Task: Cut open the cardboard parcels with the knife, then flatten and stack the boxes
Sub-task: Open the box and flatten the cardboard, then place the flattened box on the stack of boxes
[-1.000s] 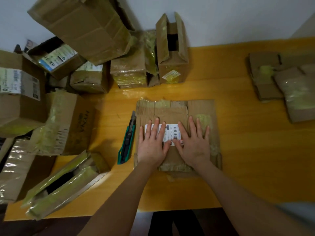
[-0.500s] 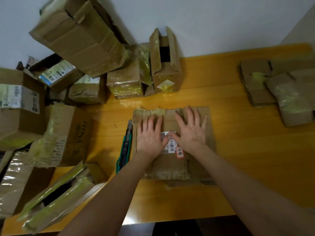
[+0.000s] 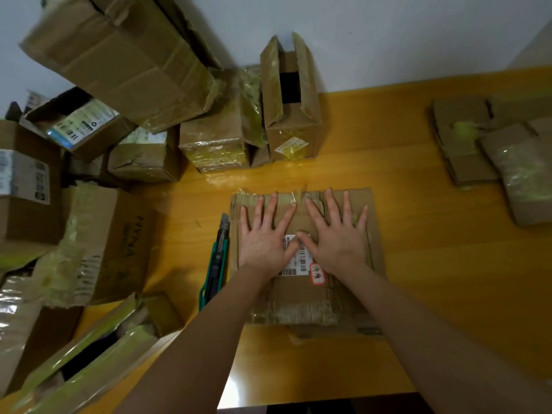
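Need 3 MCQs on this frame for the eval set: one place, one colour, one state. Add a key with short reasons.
1. Where does the knife lie?
A. On the table, just left of the flattened box
B. Inside an open parcel
C. On the floor

2. What colour is the knife's handle?
A. Red
B. Teal-green
C. White

3. How do the left hand and right hand meet the flattened box?
A. Curled round its edges
B. Laid flat on top, fingers straight and spread
C. Raised well above it

Key:
1 A, it lies on the wood along the box's left edge.
2 B, the casing shows teal-green.
3 B, both palms are down on the cardboard with fingers fanned out.
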Demonstrator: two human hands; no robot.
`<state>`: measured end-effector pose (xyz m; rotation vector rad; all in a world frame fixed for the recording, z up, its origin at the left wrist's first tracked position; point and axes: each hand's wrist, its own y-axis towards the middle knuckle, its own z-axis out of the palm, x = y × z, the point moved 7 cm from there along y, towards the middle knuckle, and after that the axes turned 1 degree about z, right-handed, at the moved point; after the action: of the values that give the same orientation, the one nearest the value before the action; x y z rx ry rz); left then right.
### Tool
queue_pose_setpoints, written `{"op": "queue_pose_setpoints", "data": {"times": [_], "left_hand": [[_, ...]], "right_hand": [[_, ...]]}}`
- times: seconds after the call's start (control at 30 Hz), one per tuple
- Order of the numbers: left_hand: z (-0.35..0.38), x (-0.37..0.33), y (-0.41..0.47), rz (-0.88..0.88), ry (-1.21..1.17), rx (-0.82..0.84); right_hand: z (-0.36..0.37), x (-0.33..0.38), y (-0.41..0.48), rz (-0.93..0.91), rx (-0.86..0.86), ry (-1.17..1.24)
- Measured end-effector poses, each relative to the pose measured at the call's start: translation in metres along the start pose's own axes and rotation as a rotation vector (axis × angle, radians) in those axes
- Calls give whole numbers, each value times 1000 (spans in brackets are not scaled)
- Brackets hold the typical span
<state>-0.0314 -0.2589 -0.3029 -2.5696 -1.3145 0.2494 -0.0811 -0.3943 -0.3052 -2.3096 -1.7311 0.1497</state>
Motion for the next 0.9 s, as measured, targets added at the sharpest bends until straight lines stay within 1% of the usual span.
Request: {"op": "queue_pose_setpoints", "data": {"times": [0.07,0.17,0.27,0.4,0.53,0.63,0.7,0.8,0.9], "left_hand": [[-4,-1,0,2,6,22],[-12,-2,-14,-3,-15,50],[-18,-12,-46,-10,-73,23],[6,-22,-87,-36,-109,57],[23,-21,-88,-55,-76,113],[21,-22,-91,-48,-86,151],[17,-21,-90,-49,-93,185],[6,-20,-89,-48,-122,196],[-3,-20,-88,-48,-200,220]], "right_hand": [[-4,0,0,-16,8,15],[-8,-5,-15,-42,76,38],[-11,-20,-50,33,66,65],[4,-16,-90,80,131,46],[14,-16,-90,97,135,21],[12,-15,-92,86,157,54],[-1,-21,-93,166,132,135],[-20,-37,-98,446,98,308],[-28,-50,-102,645,105,470]]}}
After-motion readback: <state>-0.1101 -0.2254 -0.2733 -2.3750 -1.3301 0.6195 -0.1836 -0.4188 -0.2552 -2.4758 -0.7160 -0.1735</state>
